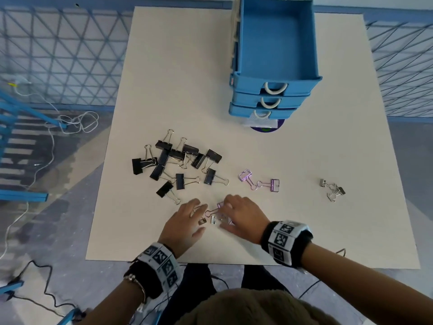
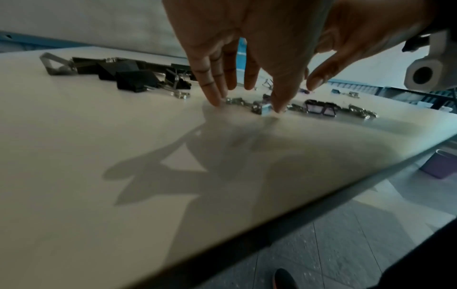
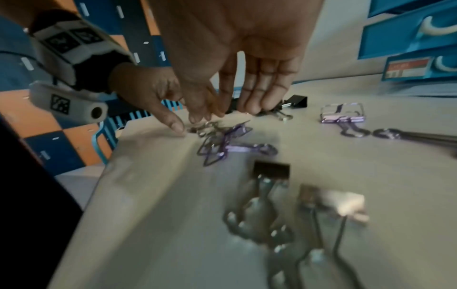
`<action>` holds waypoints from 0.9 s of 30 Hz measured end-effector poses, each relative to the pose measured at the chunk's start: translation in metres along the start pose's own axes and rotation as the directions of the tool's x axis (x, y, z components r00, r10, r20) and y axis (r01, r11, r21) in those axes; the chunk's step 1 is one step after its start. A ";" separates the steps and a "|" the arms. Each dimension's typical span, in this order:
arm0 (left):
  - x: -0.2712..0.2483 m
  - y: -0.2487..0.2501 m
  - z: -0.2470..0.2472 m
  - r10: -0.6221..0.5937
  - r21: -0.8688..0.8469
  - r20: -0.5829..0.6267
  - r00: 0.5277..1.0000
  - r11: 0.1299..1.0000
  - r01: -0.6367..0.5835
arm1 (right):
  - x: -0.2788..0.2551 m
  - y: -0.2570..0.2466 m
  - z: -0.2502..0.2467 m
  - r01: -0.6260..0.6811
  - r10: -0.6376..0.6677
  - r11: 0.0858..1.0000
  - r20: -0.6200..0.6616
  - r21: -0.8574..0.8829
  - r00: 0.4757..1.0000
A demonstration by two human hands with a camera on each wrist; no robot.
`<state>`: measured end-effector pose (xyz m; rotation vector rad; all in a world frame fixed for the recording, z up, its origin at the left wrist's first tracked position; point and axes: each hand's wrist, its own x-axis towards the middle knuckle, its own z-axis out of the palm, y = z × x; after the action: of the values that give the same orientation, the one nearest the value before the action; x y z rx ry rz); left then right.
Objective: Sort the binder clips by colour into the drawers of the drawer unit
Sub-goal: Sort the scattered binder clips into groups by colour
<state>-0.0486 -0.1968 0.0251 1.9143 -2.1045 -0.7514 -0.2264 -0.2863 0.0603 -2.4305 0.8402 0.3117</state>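
Note:
A small mixed heap of purple and silver binder clips (image 1: 215, 215) lies near the table's front edge, between my two hands. My left hand (image 1: 199, 215) has straight, spread fingers (image 2: 214, 97) touching the table, and its thumb touches a silver clip (image 2: 262, 109). My right hand (image 1: 228, 207) hovers with straight fingers (image 3: 257, 101) hanging down over the purple clips (image 3: 222, 148). Several black clips (image 1: 178, 163) lie in a loose pile at the left. Two more purple clips (image 1: 260, 181) lie in the middle. The blue drawer unit (image 1: 274, 99) stands at the back right with its top drawer (image 1: 276, 38) pulled out and empty.
A few silver clips (image 1: 332, 188) lie alone at the right of the white table (image 1: 164, 78). More silver clips (image 3: 296, 195) lie blurred under my right wrist. Cables (image 1: 77, 123) trail on the floor to the left, past blue frames.

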 end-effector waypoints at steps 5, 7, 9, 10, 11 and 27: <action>-0.001 -0.002 0.012 -0.004 0.051 -0.025 1.000 0.999 0.006 | 0.005 -0.009 0.021 0.009 -0.010 0.997 -0.010 -0.075 1.000; -0.001 -0.001 0.013 -0.012 0.062 -0.047 0.999 0.998 0.015 | 0.011 -0.010 0.026 0.021 -0.023 0.997 -0.025 -0.081 0.999; -0.002 0.000 0.013 -0.030 0.063 -0.065 0.997 0.997 0.034 | 0.015 -0.011 0.030 0.027 -0.030 0.994 -0.026 -0.104 0.999; -0.002 0.001 0.012 -0.045 0.057 -0.071 0.996 0.997 0.049 | 0.017 -0.011 0.031 0.026 -0.030 0.993 -0.028 -0.119 0.999; -0.002 0.001 0.012 -0.061 0.049 -0.081 0.995 0.997 0.065 | 0.019 -0.012 0.031 0.025 -0.029 0.991 -0.031 -0.133 0.999; 0.007 0.025 -0.014 -0.347 -0.204 -0.082 0.934 0.924 0.325 | -0.019 0.004 0.008 -0.015 0.170 0.896 -0.310 0.444 0.935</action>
<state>-0.0654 -0.2062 0.0479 2.1798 -1.5924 -0.8445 -0.2438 -0.2748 0.0595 -2.0448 1.0501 -0.2575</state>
